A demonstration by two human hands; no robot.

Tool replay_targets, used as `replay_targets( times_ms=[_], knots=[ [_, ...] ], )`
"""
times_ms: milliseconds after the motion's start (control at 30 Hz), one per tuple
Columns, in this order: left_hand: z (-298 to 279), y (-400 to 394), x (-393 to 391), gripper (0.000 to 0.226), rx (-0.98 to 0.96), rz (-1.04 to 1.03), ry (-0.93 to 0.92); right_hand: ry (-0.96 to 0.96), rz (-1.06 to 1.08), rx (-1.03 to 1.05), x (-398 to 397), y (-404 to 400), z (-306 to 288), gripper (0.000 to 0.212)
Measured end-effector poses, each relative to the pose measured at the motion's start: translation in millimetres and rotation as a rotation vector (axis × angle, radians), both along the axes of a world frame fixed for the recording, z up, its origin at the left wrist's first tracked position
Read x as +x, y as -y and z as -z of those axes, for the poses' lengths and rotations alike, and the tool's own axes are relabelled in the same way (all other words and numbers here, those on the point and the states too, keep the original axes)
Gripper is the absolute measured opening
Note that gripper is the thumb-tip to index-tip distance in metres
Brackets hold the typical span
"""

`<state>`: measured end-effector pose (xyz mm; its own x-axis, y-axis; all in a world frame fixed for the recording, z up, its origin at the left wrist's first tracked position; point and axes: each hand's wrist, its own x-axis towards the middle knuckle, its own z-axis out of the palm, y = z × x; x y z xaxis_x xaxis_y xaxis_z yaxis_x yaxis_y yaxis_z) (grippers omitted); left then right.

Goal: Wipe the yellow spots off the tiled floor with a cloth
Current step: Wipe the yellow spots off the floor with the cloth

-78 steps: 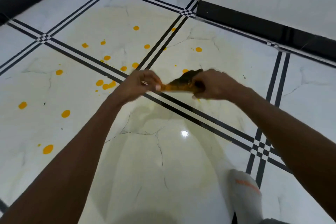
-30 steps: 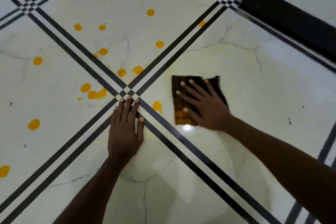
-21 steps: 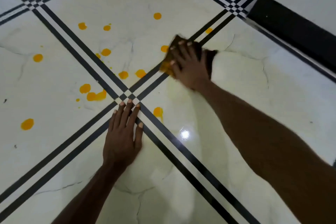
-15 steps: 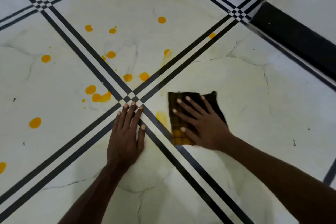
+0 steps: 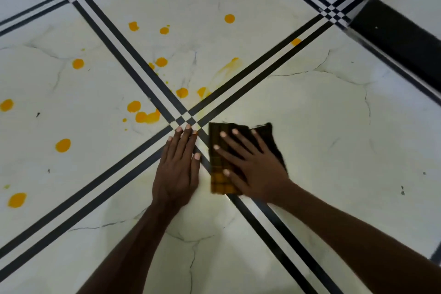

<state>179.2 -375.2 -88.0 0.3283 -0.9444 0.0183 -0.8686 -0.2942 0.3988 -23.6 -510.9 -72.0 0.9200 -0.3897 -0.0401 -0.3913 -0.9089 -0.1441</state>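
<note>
Yellow spots [image 5: 63, 145] mostly remain on the white tiled floor [image 5: 334, 126]; flat right hand [image 5: 253, 164] presses the dark folded cloth [image 5: 220, 181], left hand [image 5: 177, 169] rests flat.

Single view only: head-worn wide-angle camera, looking forward and steeply down at the tiled floor [image 5: 310, 126] from close above. Both forearms enter from the bottom edge. Tile lines run diagonally across frame. A dark skirting band [image 5: 401, 40] crosses the top right corner. No second view for overlap.

One cloth [image 5: 216, 150], two hands [image 5: 176, 169].
</note>
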Motion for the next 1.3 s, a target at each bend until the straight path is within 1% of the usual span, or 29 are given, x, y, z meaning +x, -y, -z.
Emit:
replay_targets(
  times_ms=[33, 100, 167, 200, 233, 267, 333, 400, 433, 467, 500, 567, 600, 633, 667, 733, 800, 867, 900, 933, 967, 1000, 1033, 1067, 1100, 1133, 1167, 1233, 1300],
  knots=[
    [0, 0, 0, 0.059, -0.003, 0.0, -0.001, 0.004, 0.035, -0.015, -17, 20, 0, 0.062],
    [0, 1, -1, 0.059, -0.014, -0.003, 0.005, 0.036, 0.232, -0.059, -24, 80, 1, 0.06],
    [1, -1, -2, 0.058, -0.023, -0.005, 0.008, 0.056, 0.481, -0.055, 6, 134, 2, 0.061],
    [2, 0, -2, 0.059, -0.026, -0.004, 0.011, 0.054, 0.555, -0.057, 29, 149, 3, 0.062],
    [2, -1, -2, 0.059, -0.018, -0.002, 0.016, 0.053, 0.573, -0.076, 51, 152, 4, 0.062],
    [3, -1, -1, 0.059, -0.008, 0.003, 0.024, 0.047, 0.518, -0.087, 67, 148, 5, 0.062],
    [5, -2, 1, 0.059, 0.012, 0.007, 0.03, 0.034, 0.236, -0.098, 64, 128, 4, 0.058],
    [6, -1, 1, 0.06, 0.024, 0.007, 0.023, -0.001, -0.016, -0.075, 24, 137, 0, 0.056],
    [6, 0, 1, 0.06, 0.03, 0.006, 0.02, -0.007, -0.029, -0.069, 5, 157, -2, 0.056],
    [6, 0, 1, 0.06, 0.039, 0.002, 0.014, -0.008, 0.06, -0.069, -10, 185, -2, 0.058],
    [5, 0, 0, 0.06, 0.042, -0.002, 0.011, -0.004, 0.214, -0.081, -19, 215, -3, 0.06],
    [6, 1, -1, 0.06, 0.037, -0.002, 0.016, -0.019, 0.545, -0.02, -19, 274, -4, 0.067],
    [6, 0, 0, 0.06, 0.036, 0.0, 0.026, -0.03, 0.651, 0.051, -9, 295, -5, 0.066],
    [6, 0, 0, 0.06, 0.038, 0.002, 0.032, -0.033, 0.71, 0.11, 7, 308, -8, 0.063],
    [6, 1, 0, 0.06, 0.037, 0.008, 0.039, -0.037, 0.72, 0.121, 25, 314, -10, 0.061],
    [6, 2, 2, 0.06, 0.041, 0.011, 0.037, -0.049, 0.579, 0.062, 62, 304, -7, 0.061],
    [5, 1, 2, 0.06, 0.04, 0.009, 0.034, -0.024, 0.38, -0.055, 73, 263, -3, 0.062],
    [1, 1, 0, 0.06, 0.036, 0.014, 0.032, -0.044, 0.156, -0.098, 45, 216, -2, 0.058],
    [0, 2, 0, 0.06, 0.033, 0.014, 0.035, -0.054, 0.055, -0.12, 23, 207, -1, 0.057],
    [1, 3, 0, 0.059, 0.032, 0.012, 0.039, -0.074, 0.006, -0.126, 3, 212, -2, 0.058],
    [2, 3, 0, 0.059, 0.029, 0.007, 0.045, -0.074, 0.029, -0.13, -6, 227, -3, 0.058],
    [2, 3, 1, 0.059, 0.027, 0.004, 0.051, -0.064, 0.142, -0.123, -7, 245, -5, 0.059],
    [3, 3, 0, 0.059, 0.027, 0.001, 0.051, -0.047, 0.313, -0.109, -1, 264, -7, 0.059],
    [2, 3, -1, 0.059, 0.029, -0.001, 0.051, -0.036, 0.481, -0.069, 15, 282, -7, 0.06],
    [3, 4, -2, 0.059, 0.028, 0.0, 0.046, -0.023, 0.586, -0.024, 37, 296, -6, 0.061],
    [3, 4, -1, 0.059, 0.023, -0.002, 0.044, -0.03, 0.61, 0.007, 64, 298, -7, 0.062],
    [4, 3, 0, 0.058, 0.022, -0.008, 0.043, -0.039, 0.545, -0.004, 91, 290, -4, 0.065],
    [5, 2, 2, 0.058, 0.016, -0.004, 0.042, -0.013, 0.312, -0.067, 127, 245, -1, 0.068],
    [3, 3, -1, 0.058, 0.01, -0.005, 0.038, 0.014, 0.109, -0.09, 123, 185, 4, 0.06]
  ],
)
